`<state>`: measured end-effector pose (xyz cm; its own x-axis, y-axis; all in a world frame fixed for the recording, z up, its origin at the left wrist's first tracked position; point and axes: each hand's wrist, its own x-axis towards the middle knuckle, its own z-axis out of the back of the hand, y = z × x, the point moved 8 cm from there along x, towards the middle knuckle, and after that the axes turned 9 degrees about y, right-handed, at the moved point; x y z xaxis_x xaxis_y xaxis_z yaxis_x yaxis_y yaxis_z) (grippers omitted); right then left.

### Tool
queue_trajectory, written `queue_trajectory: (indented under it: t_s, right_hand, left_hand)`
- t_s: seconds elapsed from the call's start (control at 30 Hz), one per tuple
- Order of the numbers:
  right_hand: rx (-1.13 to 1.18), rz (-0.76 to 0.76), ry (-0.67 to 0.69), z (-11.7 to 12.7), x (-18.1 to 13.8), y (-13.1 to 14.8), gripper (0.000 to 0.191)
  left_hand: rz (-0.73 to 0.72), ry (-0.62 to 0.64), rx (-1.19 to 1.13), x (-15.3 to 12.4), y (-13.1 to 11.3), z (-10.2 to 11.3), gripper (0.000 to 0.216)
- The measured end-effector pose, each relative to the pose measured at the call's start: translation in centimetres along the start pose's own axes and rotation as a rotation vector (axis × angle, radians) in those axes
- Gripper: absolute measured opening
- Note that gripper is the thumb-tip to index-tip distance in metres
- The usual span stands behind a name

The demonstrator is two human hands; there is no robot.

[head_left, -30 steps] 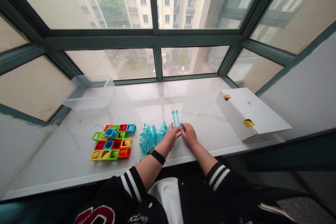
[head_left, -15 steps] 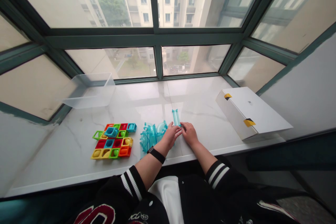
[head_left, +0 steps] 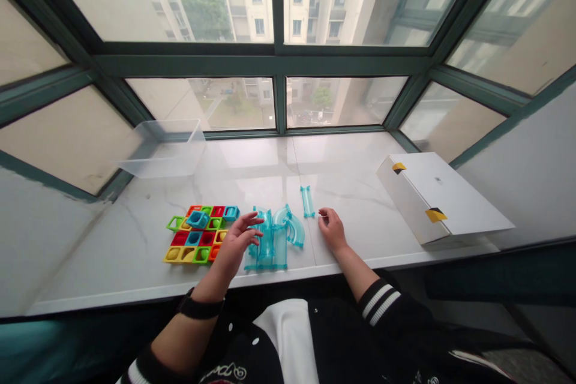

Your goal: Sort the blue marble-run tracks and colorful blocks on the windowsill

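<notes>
A straight clear-blue track piece lies alone on the white sill. Just right of it rests my right hand, fingers loosely curled and apart, with nothing visible in them. My left hand hovers between the colourful blocks and the blue pieces, fingers spread and holding nothing. Under and beside its fingertips sit several clear-blue track pieces, among them a curved one on the right. Red, yellow, green, orange and blue square blocks stand in rows to the left, partly hidden by my left hand.
A clear plastic bin stands at the back left by the window. On the right lies a white box with yellow-and-black tape tabs. The sill's front edge runs close to my body, and window frames bound the back.
My left hand has left the straight track piece and moved left over the blue pieces toward the blocks. My right hand has come slightly away from that piece. The view has shifted a little.
</notes>
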<state>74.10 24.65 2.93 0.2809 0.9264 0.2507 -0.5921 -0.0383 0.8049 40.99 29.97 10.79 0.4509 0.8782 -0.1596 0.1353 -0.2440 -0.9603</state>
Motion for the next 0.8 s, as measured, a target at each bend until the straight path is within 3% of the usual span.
queue_trajectory:
  t_s: [0.13, 0.3, 0.43, 0.8]
  right_hand:
    - [0.045, -0.056, 0.001, 0.0, -1.6, 0.8, 0.019]
    - [0.032, 0.052, 0.247, -2.5, -4.0, 4.2, 0.034]
    - [-0.071, 0.149, 0.36, -4.0, -4.8, 6.1, 0.047]
    - [-0.09, 0.141, 0.382, -5.1, -5.7, 6.0, 0.03]
  left_hand:
    - [-0.009, -0.181, 0.085, -4.5, 0.6, 5.6, 0.054]
    - [0.017, -0.282, 0.093, -8.2, 2.6, 7.9, 0.055]
    - [0.056, -0.263, 0.068, -9.1, 4.2, 7.6, 0.056]
    - [0.081, -0.099, 0.092, -8.0, 5.4, 4.1, 0.05]
